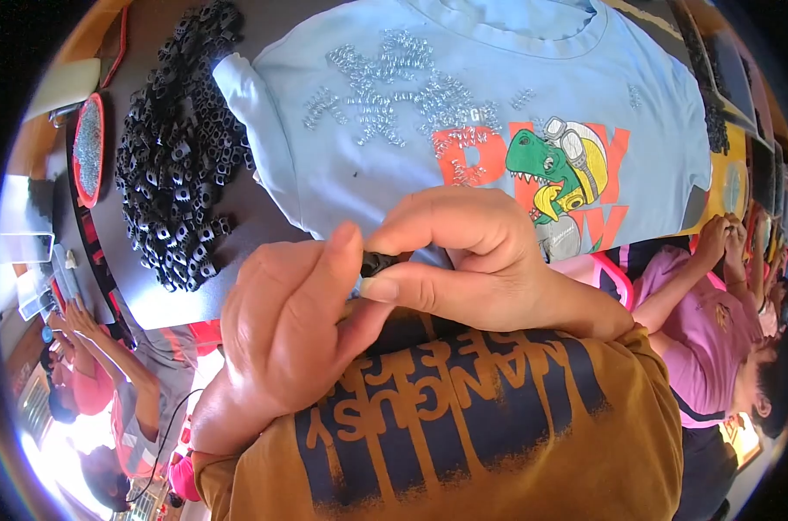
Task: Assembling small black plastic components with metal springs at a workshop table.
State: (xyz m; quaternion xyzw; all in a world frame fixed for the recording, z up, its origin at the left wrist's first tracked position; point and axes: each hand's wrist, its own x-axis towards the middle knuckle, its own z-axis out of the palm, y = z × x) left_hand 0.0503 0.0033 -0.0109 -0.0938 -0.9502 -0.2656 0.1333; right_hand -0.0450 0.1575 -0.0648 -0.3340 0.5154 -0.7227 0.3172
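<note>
In front of my chest, both hands meet around a small black plastic part (376, 263), mostly covered by fingers. My right hand (476, 256) pinches it between thumb and bent index finger. My left hand (285, 317) closes on its other side, the index finger pointing up beside it. Just beyond the hands a light blue T-shirt (311, 165) lies spread on the table, with a cartoon dinosaur print. Scattered over its cloth are many small silvery metal pieces (381, 113), too small to name surely. Left of the shirt is a big heap of similar black plastic parts (181, 165).
A red-rimmed bowl (89, 149) of small metal pieces stands at the far left of the dark table (138, 295). A co-worker in a pink shirt (702, 321) sits close on my right, hands raised together. Other people (90, 347) work at the left.
</note>
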